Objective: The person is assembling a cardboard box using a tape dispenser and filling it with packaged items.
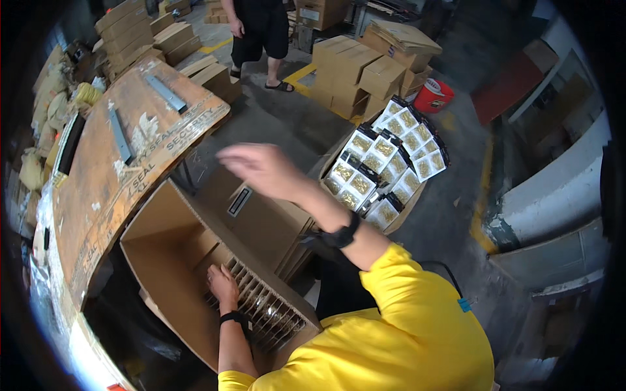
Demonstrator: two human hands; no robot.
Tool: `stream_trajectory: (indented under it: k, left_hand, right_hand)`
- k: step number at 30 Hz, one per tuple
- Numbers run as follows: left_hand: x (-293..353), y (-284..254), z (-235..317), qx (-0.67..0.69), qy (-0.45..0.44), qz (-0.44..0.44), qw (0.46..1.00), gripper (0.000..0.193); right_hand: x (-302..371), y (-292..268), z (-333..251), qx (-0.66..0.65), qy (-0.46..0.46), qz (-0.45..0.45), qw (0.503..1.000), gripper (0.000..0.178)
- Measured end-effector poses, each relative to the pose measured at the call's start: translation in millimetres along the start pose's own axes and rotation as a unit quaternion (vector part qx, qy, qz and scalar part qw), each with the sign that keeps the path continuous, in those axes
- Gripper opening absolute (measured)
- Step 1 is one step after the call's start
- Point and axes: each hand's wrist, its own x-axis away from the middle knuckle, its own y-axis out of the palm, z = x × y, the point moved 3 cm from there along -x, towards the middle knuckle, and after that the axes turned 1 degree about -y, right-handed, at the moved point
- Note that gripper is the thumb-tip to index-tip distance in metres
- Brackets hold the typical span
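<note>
Your left hand (222,283) rests flat, fingers loose, on a row of upright packets (261,309) packed inside an open cardboard box (166,254) at lower centre. Your right hand (261,169) hovers open and empty at mid-frame, grasping nothing. Right of it, a second box (407,212) holds clear packets of gold pieces (385,159). Another person (261,32) stands at top centre.

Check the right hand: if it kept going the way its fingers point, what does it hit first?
The right hand, open and blurred, points left toward the worn cardboard-topped table. Its near edge looks like the first contact, though the hand may be passing above the open carton's raised flap; depth is unclear.
</note>
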Motion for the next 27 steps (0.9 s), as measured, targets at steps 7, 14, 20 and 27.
stream_trajectory:
  k: [7,14,20,27]
  left_hand:
    - [-1,-3,12,-0.032,0.040,0.039,0.998,0.033]
    - [1,-4,8,0.033,-0.013,-0.024,0.999,0.035]
    - [-2,39,-28,0.221,-0.102,-0.039,0.969,0.038]
    - [-16,103,-193,0.217,-0.002,0.013,0.976,0.039]
  right_hand:
    - [350,-189,274,0.356,0.474,0.247,0.766,0.010]
    - [351,-197,312,-0.013,0.540,0.404,0.738,0.040]
    - [340,-207,315,0.249,0.553,0.320,0.727,0.042]
    - [251,-199,208,0.403,0.550,0.274,0.679,0.038]
